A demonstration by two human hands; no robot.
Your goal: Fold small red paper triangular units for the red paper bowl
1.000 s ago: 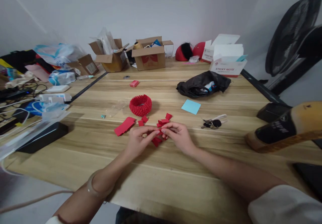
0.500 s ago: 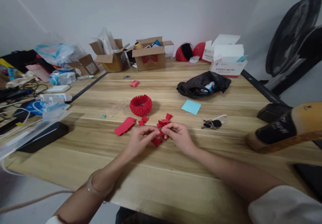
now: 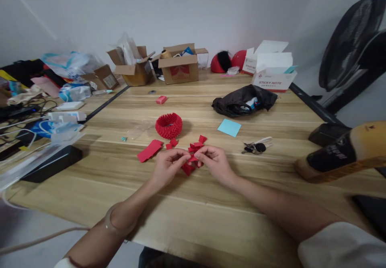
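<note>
Between them, my left hand (image 3: 169, 164) and my right hand (image 3: 214, 162) pinch a small piece of red paper (image 3: 192, 158) by its two ends. Both sets of fingertips are closed on it, just above the table. Around and beneath the fingers lie more small red paper pieces (image 3: 202, 139), some folded. To the left of my left hand is a stack of red paper strips (image 3: 150, 150). Behind it stands a round red bowl (image 3: 169, 125) made of many folded paper pieces. My fingers partly hide the held piece.
A light blue paper sheet (image 3: 229, 127), a bunch of keys (image 3: 255, 147) and a black bag (image 3: 244, 101) lie to the right. A large bottle (image 3: 340, 151) is at far right, a black box (image 3: 52, 163) at left. Cardboard boxes (image 3: 178, 69) line the back.
My fingertips have drawn slightly apart, so more of the red paper shows between them. Everything else stays where it was.
</note>
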